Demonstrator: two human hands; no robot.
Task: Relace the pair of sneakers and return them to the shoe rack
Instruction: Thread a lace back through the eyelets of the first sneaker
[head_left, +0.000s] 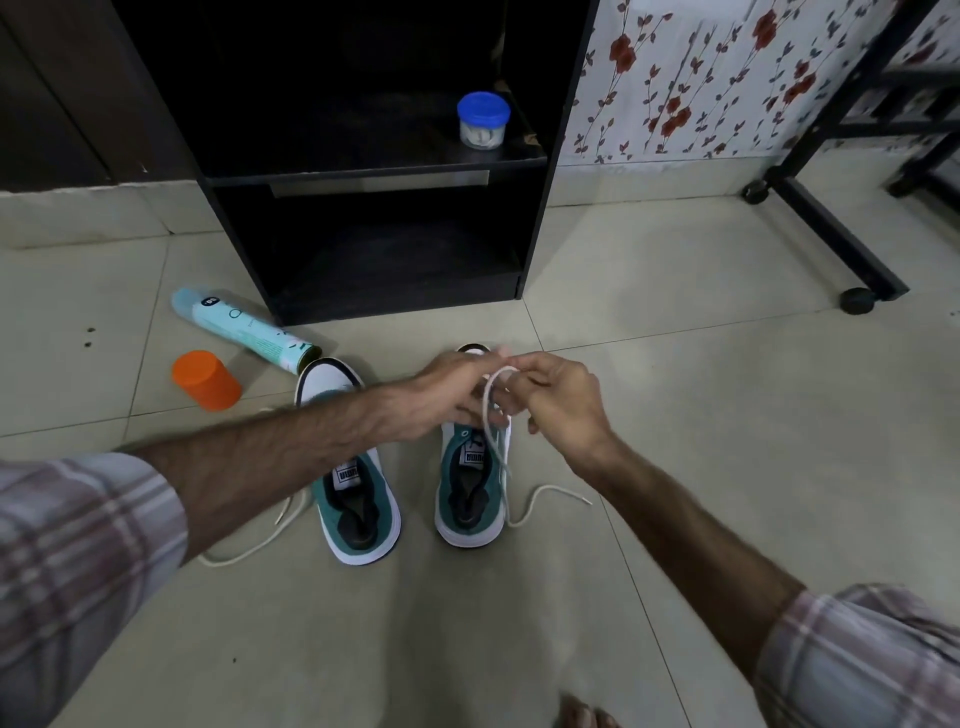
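Two green and white sneakers stand side by side on the tiled floor, toes pointing away from me. Over the front of the right sneaker (471, 488), my left hand (447, 395) and my right hand (558, 400) meet and both pinch its white lace (493, 410). The lace loops between my fingers, and its free end trails on the floor to the right. The left sneaker (358, 499) sits under my left forearm, with a loose white lace (249, 545) lying on the floor beside it. The black shoe rack (374, 171) stands behind the sneakers.
A teal spray can (244, 330) lies on the floor left of the rack, with an orange cap (206, 381) near it. A blue-lidded jar (483, 120) stands on the rack's shelf. A black wheeled frame (831, 228) is at the right. My foot (587, 714) shows at the bottom.
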